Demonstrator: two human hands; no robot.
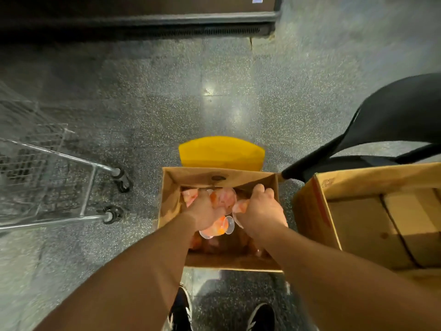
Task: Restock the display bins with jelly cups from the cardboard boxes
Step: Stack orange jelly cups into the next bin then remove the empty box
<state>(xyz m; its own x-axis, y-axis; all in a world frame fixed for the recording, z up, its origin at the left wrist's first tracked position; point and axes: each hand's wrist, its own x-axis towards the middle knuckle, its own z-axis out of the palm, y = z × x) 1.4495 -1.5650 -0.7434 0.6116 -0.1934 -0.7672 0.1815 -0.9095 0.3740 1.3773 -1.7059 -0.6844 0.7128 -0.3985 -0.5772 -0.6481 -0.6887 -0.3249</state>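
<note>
An open cardboard box [171, 187] stands on a yellow chair [222, 151] below me, with orange-pink jelly cups [224, 199] loose inside. Both my hands are down in the box. My left hand [202, 213] grips clear cups of orange jelly, one cup [220, 226] sticking out beneath the palm. My right hand [260, 211] holds another jelly cup [241, 206] at its left side, fingers curled round it. More cups lie in shadow under my forearms.
A second cardboard box [358, 211], holding only flat cardboard, sits to the right. A black chair [393, 115] rises behind it. A metal shopping cart [59, 187] stands to the left. A dark cabinet base [143, 20] runs along the top. My shoes [260, 316] show below.
</note>
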